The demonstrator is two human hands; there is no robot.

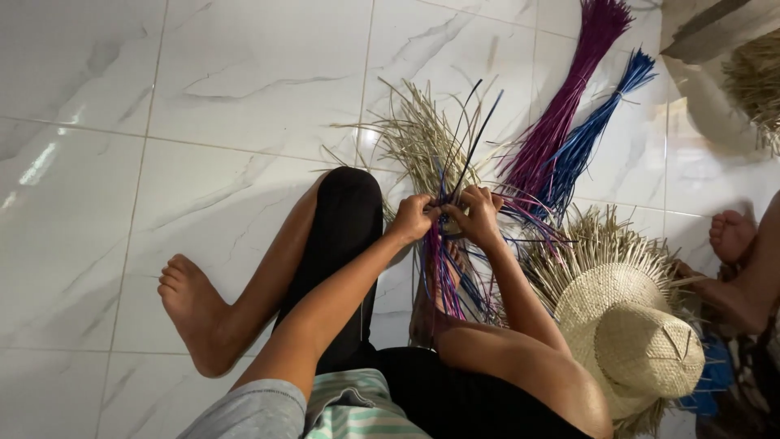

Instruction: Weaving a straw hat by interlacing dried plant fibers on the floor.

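Observation:
I sit on a white marble-tile floor (179, 97) with my legs spread. My left hand (413, 218) and my right hand (478, 214) meet over a piece of weaving made of purple, blue and natural straw strands (445, 268), both pinching its strands near the top. Loose strand ends fan upward and outward from my fingers. Pale straw (418, 134) spreads behind the work.
A purple strand bundle (565, 106) and a blue strand bundle (589, 134) lie on the floor at the upper right. A half-woven straw hat (634, 325) with loose ends rests by my right leg. Another person's foot (731, 234) and leg show at the right edge.

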